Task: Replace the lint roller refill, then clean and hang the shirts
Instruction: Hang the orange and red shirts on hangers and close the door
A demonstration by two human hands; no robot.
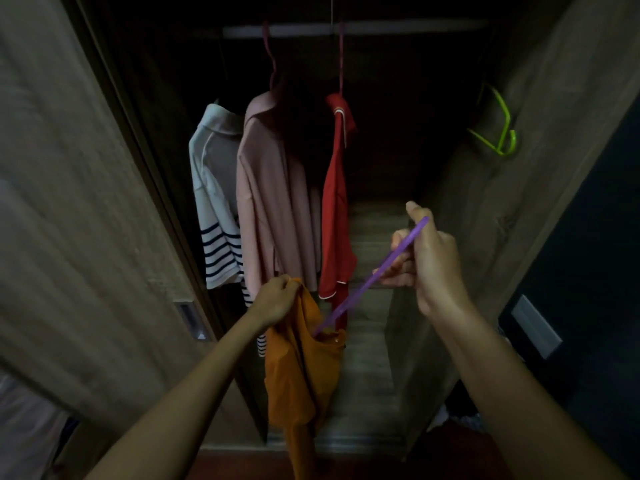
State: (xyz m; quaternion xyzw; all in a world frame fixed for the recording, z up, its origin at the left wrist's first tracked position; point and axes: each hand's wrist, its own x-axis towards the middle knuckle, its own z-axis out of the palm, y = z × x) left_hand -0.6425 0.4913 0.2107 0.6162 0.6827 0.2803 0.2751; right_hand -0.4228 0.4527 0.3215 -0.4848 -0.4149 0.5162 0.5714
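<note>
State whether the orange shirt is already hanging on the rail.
Not yet: the orange shirt is bunched in the left hand, purple hanger partly inside.

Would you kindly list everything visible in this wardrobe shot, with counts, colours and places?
Striped shirt: one, white with navy stripes, hanging leftmost.
Pink shirt: one, hanging at centre.
Red shirt: one, white piping, hanging right of pink.
Orange shirt: one, held low at centre.
Purple hanger: one, lower end inside the orange shirt.
Green hanger: one, empty, by the right wall.
Rail: one, pale, top.
Left hand: grips the orange shirt.
Right hand: grips the purple hanger.
</note>
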